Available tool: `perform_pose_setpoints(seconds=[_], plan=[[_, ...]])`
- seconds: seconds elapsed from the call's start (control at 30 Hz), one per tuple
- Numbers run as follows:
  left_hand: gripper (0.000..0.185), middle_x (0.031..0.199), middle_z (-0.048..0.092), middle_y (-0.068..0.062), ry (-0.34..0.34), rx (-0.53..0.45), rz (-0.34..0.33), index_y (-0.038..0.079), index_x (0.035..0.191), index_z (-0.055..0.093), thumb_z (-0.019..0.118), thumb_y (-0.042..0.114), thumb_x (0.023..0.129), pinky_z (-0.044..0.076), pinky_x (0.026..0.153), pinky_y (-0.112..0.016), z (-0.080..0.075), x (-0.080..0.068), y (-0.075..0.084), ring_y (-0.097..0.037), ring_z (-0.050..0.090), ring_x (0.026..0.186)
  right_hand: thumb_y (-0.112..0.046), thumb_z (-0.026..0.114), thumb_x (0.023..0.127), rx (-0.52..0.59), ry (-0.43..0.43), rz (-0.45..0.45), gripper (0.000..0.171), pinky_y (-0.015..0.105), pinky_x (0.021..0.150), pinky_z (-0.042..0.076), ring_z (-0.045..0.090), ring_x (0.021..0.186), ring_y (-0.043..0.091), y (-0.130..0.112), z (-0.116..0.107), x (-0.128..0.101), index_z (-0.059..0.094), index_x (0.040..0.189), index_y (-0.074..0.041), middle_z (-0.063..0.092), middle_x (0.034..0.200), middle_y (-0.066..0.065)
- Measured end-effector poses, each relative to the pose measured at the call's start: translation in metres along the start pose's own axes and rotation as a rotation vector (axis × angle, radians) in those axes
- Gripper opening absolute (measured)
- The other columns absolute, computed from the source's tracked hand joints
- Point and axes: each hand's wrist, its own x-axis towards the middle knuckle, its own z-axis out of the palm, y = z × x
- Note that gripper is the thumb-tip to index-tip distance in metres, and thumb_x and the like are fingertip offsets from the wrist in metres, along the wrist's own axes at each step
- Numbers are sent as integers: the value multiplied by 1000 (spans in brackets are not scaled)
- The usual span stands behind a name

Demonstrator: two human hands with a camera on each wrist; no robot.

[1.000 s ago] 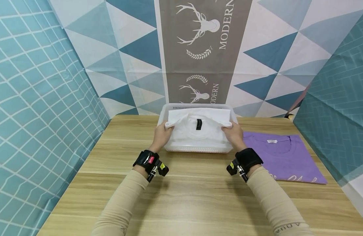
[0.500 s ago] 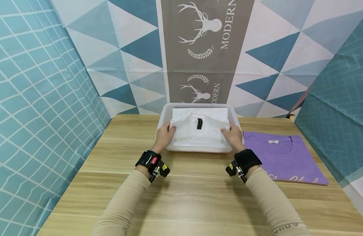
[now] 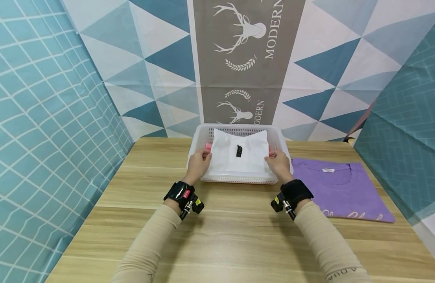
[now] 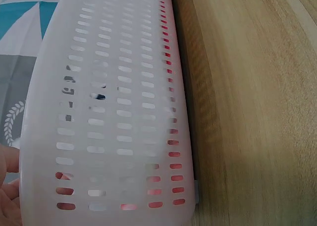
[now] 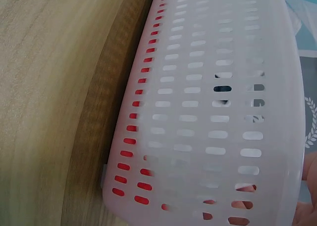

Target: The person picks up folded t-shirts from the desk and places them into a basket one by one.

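A folded white T-shirt (image 3: 226, 159) with a black neck label (image 3: 239, 151) lies inside a white perforated plastic basket (image 3: 238, 179). My left hand (image 3: 197, 165) reaches over the basket's left side and pinches the shirt's left edge. On the opposite side, my right hand (image 3: 280, 164) pinches the right edge between thumb and fingers. The shirt sags in the middle, its two far corners raised. Something pink-red (image 3: 208, 146) shows beneath the shirt. In both wrist views the basket wall (image 4: 111, 112) hides most of the fingers.
A folded purple T-shirt (image 3: 339, 188) lies on the wooden table (image 3: 238, 236), right of the basket. A patterned cloth backdrop (image 3: 164, 63) hangs close behind the basket. Grid-patterned blue cloth (image 3: 44, 118) borders the table's left side.
The white T-shirt has settled lower in the basket, and its far part no longer lies flat. Both hands have shifted slightly inward with its edges. Pink-red material has come into view beneath.
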Motion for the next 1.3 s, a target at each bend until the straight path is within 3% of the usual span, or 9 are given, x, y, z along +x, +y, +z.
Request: perform_pose_setpoints(seconds=[0.1,0.27,0.37,0.8,0.97,1.3], plan=[[24,100,70,-21,-4,19,8,-5,108,64,55,13,96,53,85,-41,1,-1,0,-32,66,93,-22,53,95,-40,-19,-26,40,43,96,47,56,119,36,2,0,1,56,129,1,59,130,23],[22,95,71,-20,19,51,77,-5,104,65,54,13,96,54,81,-37,3,-1,-4,-28,67,87,-23,49,97,-78,-60,-45,49,49,110,39,43,135,39,3,-2,2,45,139,2,47,145,24],[22,97,70,-21,2,57,64,-6,106,65,54,11,96,54,83,-41,0,-3,0,-31,67,91,-24,48,98,-72,-63,-38,52,49,112,37,38,139,39,2,-2,2,41,143,2,41,149,25],[24,101,71,-21,-14,53,43,-5,109,64,53,13,97,54,85,-41,-1,-4,2,-31,67,94,-24,49,98,-43,-53,-38,50,49,109,40,43,135,40,3,0,-1,43,141,1,45,146,24],[24,100,71,-21,0,49,53,-4,109,65,54,13,97,54,83,-40,0,-4,2,-30,67,93,-21,49,98,-19,-3,-55,44,48,109,40,46,133,38,3,-1,-2,48,136,2,49,142,24],[22,99,73,-20,49,-50,97,-5,105,66,50,8,96,56,80,-40,-2,-5,2,-30,69,88,-15,50,96,75,76,-83,40,46,108,41,51,126,37,0,-3,-6,54,130,5,56,133,26]])
